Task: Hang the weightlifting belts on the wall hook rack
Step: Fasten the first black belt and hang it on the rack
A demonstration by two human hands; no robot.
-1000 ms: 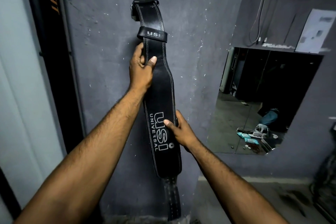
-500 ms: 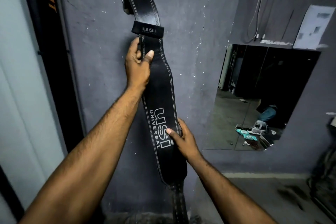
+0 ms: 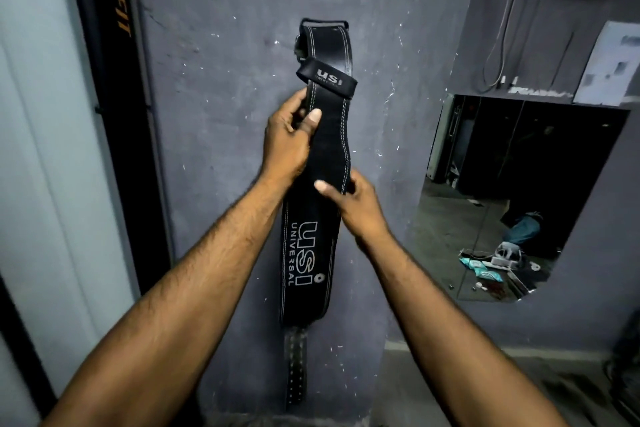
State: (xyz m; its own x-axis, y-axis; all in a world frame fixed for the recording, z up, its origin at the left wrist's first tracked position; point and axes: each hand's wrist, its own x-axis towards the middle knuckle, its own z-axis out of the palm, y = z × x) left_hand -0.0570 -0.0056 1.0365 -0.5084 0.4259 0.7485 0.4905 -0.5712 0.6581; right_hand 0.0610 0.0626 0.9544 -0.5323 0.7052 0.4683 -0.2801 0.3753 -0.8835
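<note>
A black leather weightlifting belt point(image 3: 311, 253) with white "USI UNIVERSAL" lettering hangs upright against the grey wall point(image 3: 225, 80), its buckle end folded over at the top. My left hand point(image 3: 287, 142) grips its left edge just under the small USI loop point(image 3: 327, 77). My right hand point(image 3: 353, 208) grips the right edge a little lower, thumb across the front. The narrow punched tail point(image 3: 295, 367) dangles below. Whatever hook holds the top is hidden behind the belt.
A black upright post with orange lettering point(image 3: 114, 115) stands to the left against a pale panel. A mirror point(image 3: 502, 201) on the right wall reflects a floor with scattered items. Cables point(image 3: 502, 28) hang above it, beside a white sheet point(image 3: 609, 63).
My right hand has slid up the belt from beside the lettering to just under my left hand. The belt's top sits lower and further right in view, hanging straighter.
</note>
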